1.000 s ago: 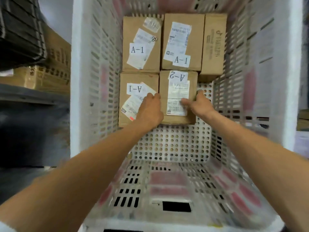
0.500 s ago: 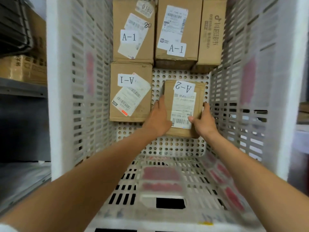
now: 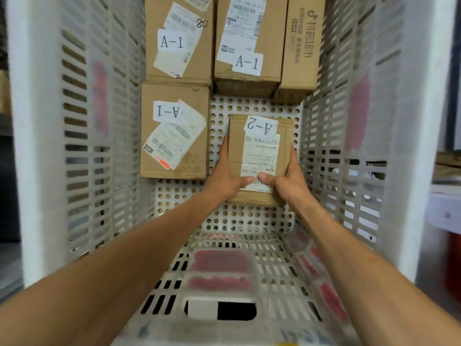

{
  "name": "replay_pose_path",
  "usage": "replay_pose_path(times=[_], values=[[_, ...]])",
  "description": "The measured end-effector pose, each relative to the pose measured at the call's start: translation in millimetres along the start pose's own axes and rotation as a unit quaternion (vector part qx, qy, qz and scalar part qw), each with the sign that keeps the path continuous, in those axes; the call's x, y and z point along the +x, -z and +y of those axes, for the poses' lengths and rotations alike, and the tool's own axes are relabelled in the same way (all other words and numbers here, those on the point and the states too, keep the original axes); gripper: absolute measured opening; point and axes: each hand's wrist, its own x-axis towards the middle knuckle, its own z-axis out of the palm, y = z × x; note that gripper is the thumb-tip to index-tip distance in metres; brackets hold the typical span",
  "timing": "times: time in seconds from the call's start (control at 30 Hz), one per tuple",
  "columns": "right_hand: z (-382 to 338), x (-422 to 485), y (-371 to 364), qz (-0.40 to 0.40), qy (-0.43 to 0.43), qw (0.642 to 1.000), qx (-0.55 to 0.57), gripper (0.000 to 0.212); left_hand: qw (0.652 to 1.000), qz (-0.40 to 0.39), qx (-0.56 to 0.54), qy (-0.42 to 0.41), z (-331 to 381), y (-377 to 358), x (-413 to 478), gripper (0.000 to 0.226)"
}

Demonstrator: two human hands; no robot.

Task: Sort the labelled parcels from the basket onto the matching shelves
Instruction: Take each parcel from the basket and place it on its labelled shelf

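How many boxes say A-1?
3: far-left brown cardboard box, far-middle box, near-left box. The far-right box shows no label; one may be hidden.

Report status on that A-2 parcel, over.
Left hand, right hand both gripping A-2 parcel by its sides. Parcel inside basket, apart from nearest A-1 parcel. Nothing blocking above.

Cropped, covered, blurred
The top edge crops the far plain box [image 3: 299, 58]. Thumbs of the left hand [image 3: 224, 181] and right hand [image 3: 289, 181] cover part of the A-2 box [image 3: 235, 146] label. Red patches on the basket [image 3: 324, 121] are blurred.
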Motion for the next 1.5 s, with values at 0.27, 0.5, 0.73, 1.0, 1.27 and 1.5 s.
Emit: replay_pose_path(times=[0.27, 0.5, 0.73, 1.0, 1.27, 1.5], values=[[-44, -40, 7, 0.056, 0.061, 0.996, 0.024, 0.093, 0.996, -0.014, 0.053, -0.064, 47, 22, -33, 0.119], [-157, -114, 7, 0.082, 0.165, 0.983, 0.021, 0.097, 0.984, 0.003, 0.091, -0.152, 148, 77, -109, 0.117], [-289, -207, 11, 0.112, 0.285, 0.951, 0.048, 0.093, 0.957, 0.036, 0.089, -0.272, 268, 132, -208, 0.118], [-401, -319, 26, 0.128, 0.447, 0.885, 0.025, 0.099, 0.911, 0.044, 0.068, -0.405, 372, 175, -328, 0.11], [-417, -432, 33, 0.089, 0.549, 0.831, -0.011, 0.12, 0.875, 0.105, 0.048, -0.471, 379, 176, -456, 0.121], [-382, -505, 23, 0.08, 0.565, 0.82, -0.044, 0.133, 0.866, 0.11, 0.04, -0.486, 326, 157, -538, 0.111]])
